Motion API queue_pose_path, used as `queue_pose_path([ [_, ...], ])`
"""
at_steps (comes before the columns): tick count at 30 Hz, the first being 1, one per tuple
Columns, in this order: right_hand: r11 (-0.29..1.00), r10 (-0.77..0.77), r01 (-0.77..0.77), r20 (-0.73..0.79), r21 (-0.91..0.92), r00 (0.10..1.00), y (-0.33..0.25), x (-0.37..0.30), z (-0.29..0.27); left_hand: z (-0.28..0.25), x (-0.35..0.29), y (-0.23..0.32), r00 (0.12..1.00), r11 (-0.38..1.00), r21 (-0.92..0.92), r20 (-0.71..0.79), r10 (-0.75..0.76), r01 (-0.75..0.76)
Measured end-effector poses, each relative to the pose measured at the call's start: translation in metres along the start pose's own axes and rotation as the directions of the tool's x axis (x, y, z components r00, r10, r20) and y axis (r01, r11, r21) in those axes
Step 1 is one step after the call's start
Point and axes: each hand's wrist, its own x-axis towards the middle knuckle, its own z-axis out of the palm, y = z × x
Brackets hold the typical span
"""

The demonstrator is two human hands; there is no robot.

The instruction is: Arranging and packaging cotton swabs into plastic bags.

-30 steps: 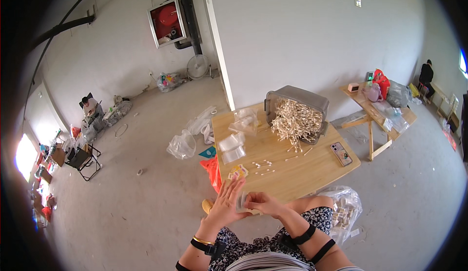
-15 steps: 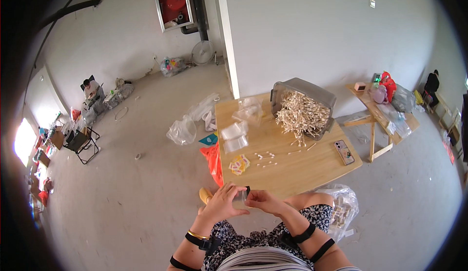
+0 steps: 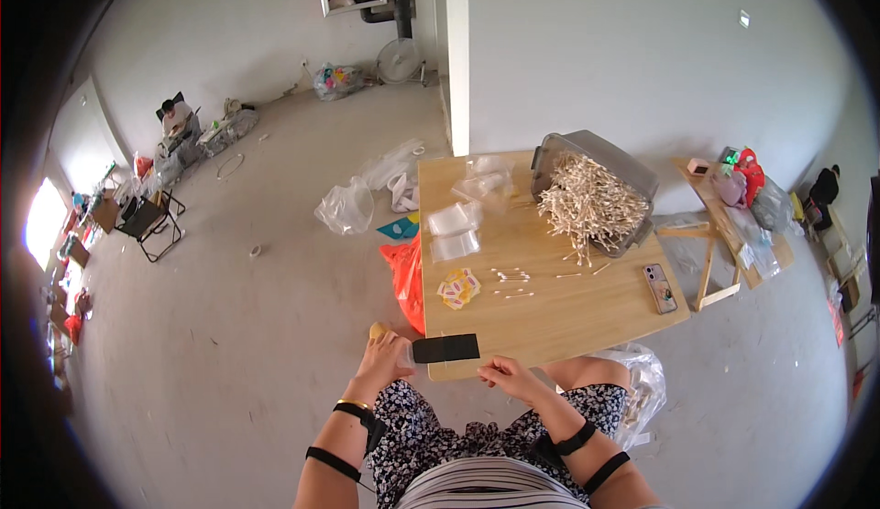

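Gripping a flat black card at the bench's near edge, the left hand pinches its left end; the right hand curls just beside it, empty. Bare floor lies open leftward.

Flat black piece between both hands, over wooden table edge
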Motion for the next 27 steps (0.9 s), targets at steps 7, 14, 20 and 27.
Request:
queue_pose_path([
  [7, 0.999, 0.035, -0.034, -0.005, 0.032, 0.999, 0.011, 0.004, -0.006, 0.044, -0.005, -0.041, 0.925, 0.958, 0.050, 0.252, -0.285, 0.281],
  [14, 0.987, 0.158, -0.158, -0.013, 0.033, 0.987, 0.022, 0.007, -0.007, 0.042, 0.014, -0.033, 0.984, 0.974, -0.187, 0.147, -0.098, 0.125],
  [20, 0.985, 0.163, -0.164, 0.016, 0.056, 0.986, 0.027, 0.010, 0.002, 0.044, 0.027, -0.024, 0.993, 0.985, -0.172, 0.115, -0.006, 0.026],
  [27, 0.985, 0.166, -0.168, 0.054, 0.045, 0.985, 0.041, 0.007, 0.005, 0.046, 0.032, -0.010, 0.998, 0.998, 0.009, 0.015, 0.059, -0.059],
])
